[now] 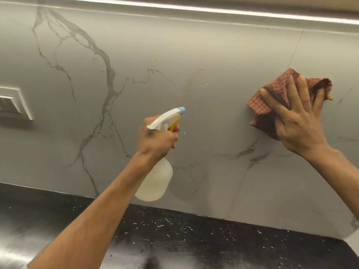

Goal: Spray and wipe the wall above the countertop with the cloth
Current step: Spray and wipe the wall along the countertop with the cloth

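The grey marble-veined wall fills most of the view above a black speckled countertop. My left hand grips a white spray bottle with a yellow trigger and blue nozzle, aimed at the wall. Small droplets cling to the wall above the nozzle. My right hand presses a red checked cloth flat against the wall at the right, fingers spread over it.
A white switch plate sits on the wall at the far left. A lit strip runs under the cabinet along the top. A thin joint line crosses the wall above the cloth.
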A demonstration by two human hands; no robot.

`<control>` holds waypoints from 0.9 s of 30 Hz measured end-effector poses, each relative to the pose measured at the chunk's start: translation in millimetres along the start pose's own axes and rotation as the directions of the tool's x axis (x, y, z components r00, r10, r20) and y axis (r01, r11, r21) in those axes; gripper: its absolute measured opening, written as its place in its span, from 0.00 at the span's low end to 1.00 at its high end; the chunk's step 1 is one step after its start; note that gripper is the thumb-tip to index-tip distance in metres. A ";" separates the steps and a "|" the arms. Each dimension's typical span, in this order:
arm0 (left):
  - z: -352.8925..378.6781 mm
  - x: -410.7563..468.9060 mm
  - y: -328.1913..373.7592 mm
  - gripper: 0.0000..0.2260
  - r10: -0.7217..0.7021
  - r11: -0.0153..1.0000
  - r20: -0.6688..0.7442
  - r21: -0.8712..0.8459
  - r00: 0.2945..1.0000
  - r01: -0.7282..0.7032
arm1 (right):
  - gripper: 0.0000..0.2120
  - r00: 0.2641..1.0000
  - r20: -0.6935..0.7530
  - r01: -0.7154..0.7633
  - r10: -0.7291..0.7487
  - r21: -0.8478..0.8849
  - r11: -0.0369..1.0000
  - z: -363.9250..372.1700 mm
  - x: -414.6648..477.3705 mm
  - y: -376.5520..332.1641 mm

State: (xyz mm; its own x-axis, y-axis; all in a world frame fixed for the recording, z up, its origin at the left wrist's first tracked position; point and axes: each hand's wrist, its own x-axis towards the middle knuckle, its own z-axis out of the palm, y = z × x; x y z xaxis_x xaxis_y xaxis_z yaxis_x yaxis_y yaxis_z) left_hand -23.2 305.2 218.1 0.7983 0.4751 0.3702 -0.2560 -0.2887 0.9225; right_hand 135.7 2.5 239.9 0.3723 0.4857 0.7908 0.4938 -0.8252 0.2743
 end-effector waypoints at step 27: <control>23.7 -43.4 -110.9 0.12 -0.294 0.955 0.014 0.045 0.956 0.293 | 0.26 0.993 0.042 -0.115 0.114 0.027 0.993 3.0 0.8 -32.1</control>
State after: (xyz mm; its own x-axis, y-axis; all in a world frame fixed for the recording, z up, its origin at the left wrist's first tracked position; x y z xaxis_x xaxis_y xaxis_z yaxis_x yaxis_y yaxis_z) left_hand -16.6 296.9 97.2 0.8459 0.5272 0.0812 0.0140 -0.1741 0.9846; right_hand 122.5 30.3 230.1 0.4588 0.3999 0.7934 0.4687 -0.8676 0.1662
